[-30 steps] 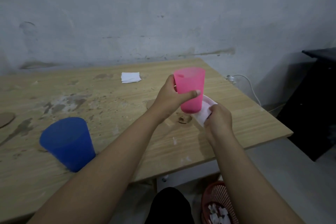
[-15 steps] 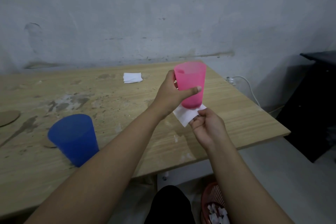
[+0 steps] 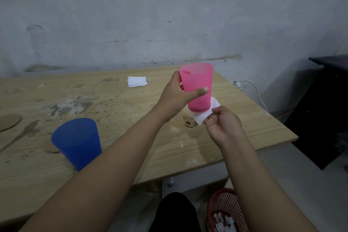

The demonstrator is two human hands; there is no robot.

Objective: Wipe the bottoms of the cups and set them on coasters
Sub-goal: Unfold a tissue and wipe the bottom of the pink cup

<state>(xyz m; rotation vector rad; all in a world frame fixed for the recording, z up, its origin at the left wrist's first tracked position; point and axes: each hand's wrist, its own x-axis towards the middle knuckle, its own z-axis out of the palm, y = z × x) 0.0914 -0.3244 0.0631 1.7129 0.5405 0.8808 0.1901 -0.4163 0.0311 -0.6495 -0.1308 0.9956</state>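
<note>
My left hand (image 3: 175, 98) grips a pink cup (image 3: 197, 86) upright in the air above the wooden table (image 3: 116, 103). Under the cup's bottom my right hand (image 3: 223, 126) pinches a white tissue (image 3: 204, 116) that touches the base. A blue cup (image 3: 77, 142) stands on a brown coaster (image 3: 50, 148) at the front left of the table. Another round brown coaster (image 3: 9, 121) lies at the table's left edge.
A folded white tissue (image 3: 137, 81) lies at the back of the table. A dark stain (image 3: 189, 121) marks the wood below the pink cup. A red mesh bin (image 3: 225, 211) with used tissues stands on the floor, and dark furniture (image 3: 323, 111) stands to the right.
My right hand turned palm up and brought the tissue from beside the pink cup to under its bottom. The pink cup rose slightly. The blue cup has not moved.
</note>
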